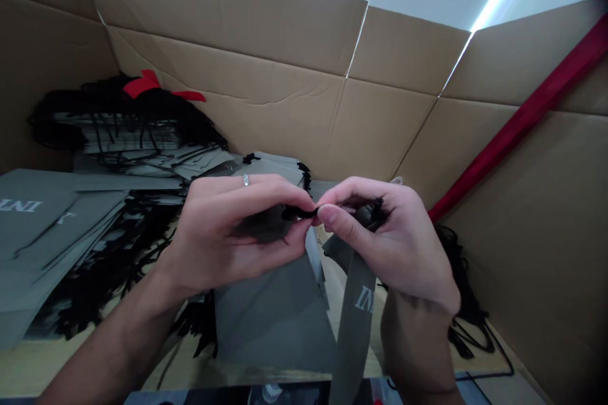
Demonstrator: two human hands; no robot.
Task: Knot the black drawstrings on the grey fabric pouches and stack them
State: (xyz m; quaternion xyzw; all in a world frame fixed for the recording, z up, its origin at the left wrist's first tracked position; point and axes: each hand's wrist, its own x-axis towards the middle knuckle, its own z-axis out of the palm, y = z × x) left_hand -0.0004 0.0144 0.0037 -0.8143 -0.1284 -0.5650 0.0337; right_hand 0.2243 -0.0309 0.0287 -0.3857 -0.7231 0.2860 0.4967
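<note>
My left hand (237, 227), with a ring on one finger, pinches a short black cord (299, 212) between thumb and fingertips. My right hand (399, 234) meets it fingertip to fingertip at the same cord. A narrow grey printed card or bag (354, 322) with white letters hangs below my right hand, and black cord ends (375, 210) show against its palm. Exactly how the right fingers grip the cord and the grey piece is partly hidden. Under my hands lies a stack of flat grey pieces (275, 316).
Grey printed pieces with black cords (57, 234) are piled at the left. A further stack (137, 132) with black cords and a red strip (142, 83) stands behind. Black cords (460, 284) lie at the right. Cardboard walls (285, 88) enclose the table, crossed by a red band (517, 120).
</note>
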